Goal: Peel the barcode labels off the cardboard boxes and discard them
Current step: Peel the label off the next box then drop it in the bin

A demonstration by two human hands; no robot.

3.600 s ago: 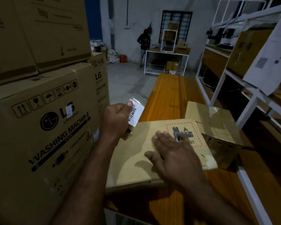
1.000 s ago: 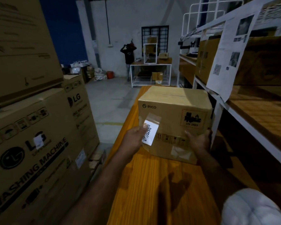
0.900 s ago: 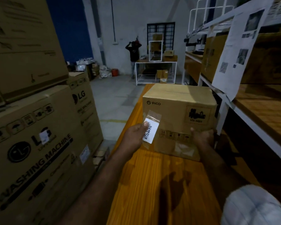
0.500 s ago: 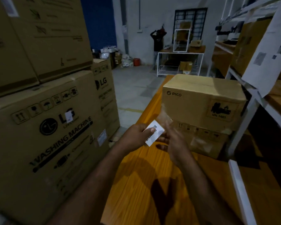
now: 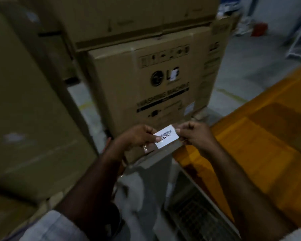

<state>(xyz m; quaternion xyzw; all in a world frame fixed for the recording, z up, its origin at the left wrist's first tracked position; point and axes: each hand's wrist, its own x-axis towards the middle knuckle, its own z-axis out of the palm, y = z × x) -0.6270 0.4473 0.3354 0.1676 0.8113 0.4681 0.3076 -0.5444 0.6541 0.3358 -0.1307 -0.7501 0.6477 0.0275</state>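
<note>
Head view: barcode label [image 5: 167,138] sitting mid-frame before washing machine box [image 5: 146,87], long axis rising rightward. Left hand [image 5: 137,136] pinching left end, right hand [image 5: 195,134] pinching right end; both equally near.

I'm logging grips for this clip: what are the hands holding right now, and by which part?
Both pinch one white rectangular barcode label: left hand at its left end, right hand at its right end.

White label [image 5: 166,138] with black barcode stripes between the hands, brown box [image 5: 151,87] with black print behind them, orange-yellow table [image 5: 261,136] to their right
</note>
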